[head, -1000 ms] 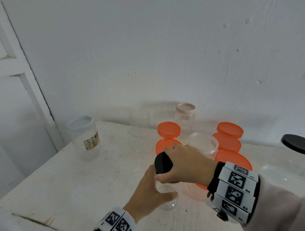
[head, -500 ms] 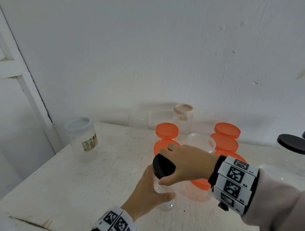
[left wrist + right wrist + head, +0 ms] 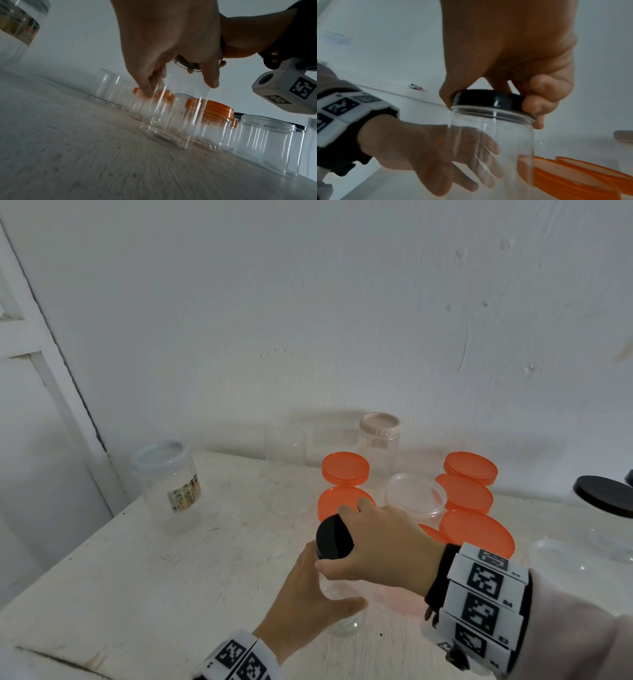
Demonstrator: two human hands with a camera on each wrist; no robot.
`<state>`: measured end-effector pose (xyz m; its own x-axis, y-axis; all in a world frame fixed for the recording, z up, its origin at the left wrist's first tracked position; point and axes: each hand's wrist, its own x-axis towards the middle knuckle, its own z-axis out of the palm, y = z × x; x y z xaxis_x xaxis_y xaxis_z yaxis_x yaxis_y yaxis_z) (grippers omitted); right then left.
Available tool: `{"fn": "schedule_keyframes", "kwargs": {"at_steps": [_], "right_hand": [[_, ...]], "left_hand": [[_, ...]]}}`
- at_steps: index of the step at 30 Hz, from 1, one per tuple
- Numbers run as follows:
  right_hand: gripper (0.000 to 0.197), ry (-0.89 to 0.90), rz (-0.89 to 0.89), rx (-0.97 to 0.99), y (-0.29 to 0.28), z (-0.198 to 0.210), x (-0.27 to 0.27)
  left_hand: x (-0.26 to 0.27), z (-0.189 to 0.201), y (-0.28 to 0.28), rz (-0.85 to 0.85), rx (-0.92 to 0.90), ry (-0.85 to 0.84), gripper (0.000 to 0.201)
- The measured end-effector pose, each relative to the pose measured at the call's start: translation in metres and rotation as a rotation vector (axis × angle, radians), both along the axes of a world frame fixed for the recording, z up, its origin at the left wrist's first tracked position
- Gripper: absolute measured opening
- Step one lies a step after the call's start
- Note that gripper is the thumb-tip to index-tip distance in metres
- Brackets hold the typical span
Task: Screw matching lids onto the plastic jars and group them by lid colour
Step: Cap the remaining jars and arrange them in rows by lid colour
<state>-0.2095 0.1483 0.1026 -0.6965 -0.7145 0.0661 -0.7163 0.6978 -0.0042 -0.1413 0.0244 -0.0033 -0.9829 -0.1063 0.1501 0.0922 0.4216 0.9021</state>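
A small clear plastic jar (image 3: 342, 623) stands on the white table (image 3: 171, 577) near the front centre. My left hand (image 3: 308, 597) grips its body, thumb in front and fingers behind. A black lid (image 3: 331, 537) sits on the jar's mouth, and my right hand (image 3: 383, 542) grips it from above with curled fingers. In the right wrist view the black lid (image 3: 489, 100) lies on the rim of the jar (image 3: 489, 142), and my left hand (image 3: 423, 152) shows behind the clear wall. The left wrist view shows the jar (image 3: 169, 124) upright on the table.
Several orange-lidded jars (image 3: 476, 532) cluster just behind my hands around a wide open clear tub (image 3: 416, 498). A beige-lidded jar (image 3: 379, 440) and an open jar (image 3: 286, 450) stand by the wall. A labelled clear-lidded jar (image 3: 168, 484) stands left, a black-lidded jar (image 3: 606, 498) right.
My right hand has turned on the black lid, its thumb coming round to the near side. My left hand keeps its hold on the jar, which has stayed in place.
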Motion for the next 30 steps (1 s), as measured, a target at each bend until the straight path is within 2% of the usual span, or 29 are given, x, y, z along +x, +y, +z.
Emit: {"fn": "schedule_keyframes", "kwargs": {"at_steps": [4,9,19,30], "right_hand": [[0.066,0.018,-0.007,0.000,0.002,-0.001,0.003],[0.073,-0.061,0.067,0.024,0.008,0.004,-0.001],[0.067,0.057,0.078,0.051,0.003,0.001,0.005],[0.063,0.071,-0.098,0.044,-0.007,-0.006,0.014]], "left_hand": [[-0.002,0.000,-0.003,-0.031,-0.005,-0.007,0.084],[-0.004,-0.002,-0.006,-0.055,0.006,-0.021,0.084],[-0.003,-0.006,-0.002,-0.003,0.006,-0.002,0.077],[-0.002,-0.007,0.002,0.032,-0.006,0.003,0.083]]}}
